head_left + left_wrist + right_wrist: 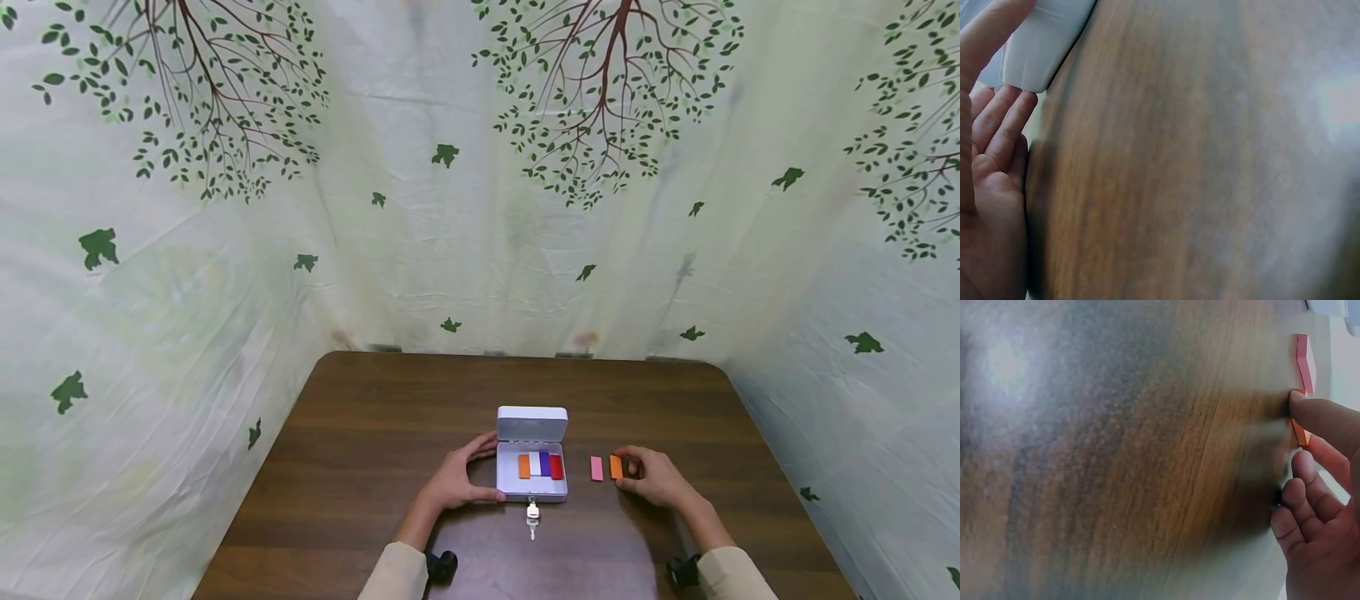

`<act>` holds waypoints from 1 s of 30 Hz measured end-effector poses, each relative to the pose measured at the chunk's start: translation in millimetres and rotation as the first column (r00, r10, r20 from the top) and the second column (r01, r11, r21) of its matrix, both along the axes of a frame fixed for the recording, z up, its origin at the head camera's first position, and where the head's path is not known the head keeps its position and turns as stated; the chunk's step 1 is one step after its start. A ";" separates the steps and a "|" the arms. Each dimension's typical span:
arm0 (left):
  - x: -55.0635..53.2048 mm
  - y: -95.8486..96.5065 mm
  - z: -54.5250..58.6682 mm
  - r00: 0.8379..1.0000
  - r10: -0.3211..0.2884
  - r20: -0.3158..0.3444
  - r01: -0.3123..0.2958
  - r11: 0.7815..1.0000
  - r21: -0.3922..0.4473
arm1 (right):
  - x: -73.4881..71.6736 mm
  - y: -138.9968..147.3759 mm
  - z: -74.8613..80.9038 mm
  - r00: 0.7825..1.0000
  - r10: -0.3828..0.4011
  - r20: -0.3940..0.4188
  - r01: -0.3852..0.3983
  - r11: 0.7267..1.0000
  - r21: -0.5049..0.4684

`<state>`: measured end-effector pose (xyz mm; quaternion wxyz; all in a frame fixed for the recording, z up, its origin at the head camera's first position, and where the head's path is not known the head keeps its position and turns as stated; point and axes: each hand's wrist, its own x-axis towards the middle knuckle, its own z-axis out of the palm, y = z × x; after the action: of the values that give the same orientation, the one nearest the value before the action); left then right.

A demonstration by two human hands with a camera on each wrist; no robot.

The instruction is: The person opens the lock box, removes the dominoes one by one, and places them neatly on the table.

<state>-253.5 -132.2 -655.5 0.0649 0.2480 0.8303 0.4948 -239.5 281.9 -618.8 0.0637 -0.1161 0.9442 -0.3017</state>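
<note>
A small white box (506, 487) stands with its lid (532, 426) raised at the back. Inside lie an orange piece (524, 467), a white piece (535, 464), a purple piece (545, 464) and a red piece (556, 467), side by side. My left hand (452, 480) holds the box at its left side, thumb at the front corner and fingers toward the hinge. To the right of the box, my right hand (657, 478) pinches an orange block (616, 467) between thumb and fingers. A pink block (596, 468) lies just left of it; the right wrist view shows both blocks edge-on.
Keys (532, 515) hang from the box's front and reach onto the brown wooden table (420, 392). Black straps with cameras (442, 567) sit on both wrists. A pale curtain (405, 250) printed with trees and leaves surrounds the table's back and sides.
</note>
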 end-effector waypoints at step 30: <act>2.2 0.8 5.2 1.000 -0.004 0.011 0.004 1.000 0.011 | 2.3 -32.3 28.7 0.995 -0.007 -0.097 -0.005 0.993 -0.121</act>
<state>-251.3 -131.4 -650.3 0.0694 0.2472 0.8268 0.5005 -237.2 249.6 -590.1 0.0105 -0.1337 0.9262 -0.3523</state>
